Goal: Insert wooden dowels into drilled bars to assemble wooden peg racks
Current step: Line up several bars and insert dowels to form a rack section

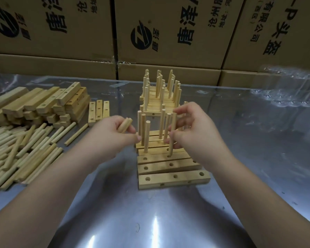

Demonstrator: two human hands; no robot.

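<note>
Several drilled wooden bars lie side by side in a row at the middle of the table. The nearest three show empty holes; the farther ones carry upright dowels. My right hand pinches one upright dowel that stands in the middle hole of a bar. My left hand grips a small bundle of spare dowels just left of the row. Finished peg racks stand in a group behind.
A heap of loose dowels lies at the left, with a stack of drilled bars behind it and three bars laid flat beside. Cardboard boxes wall the back. Crumpled clear plastic sits at the right on the shiny metal table.
</note>
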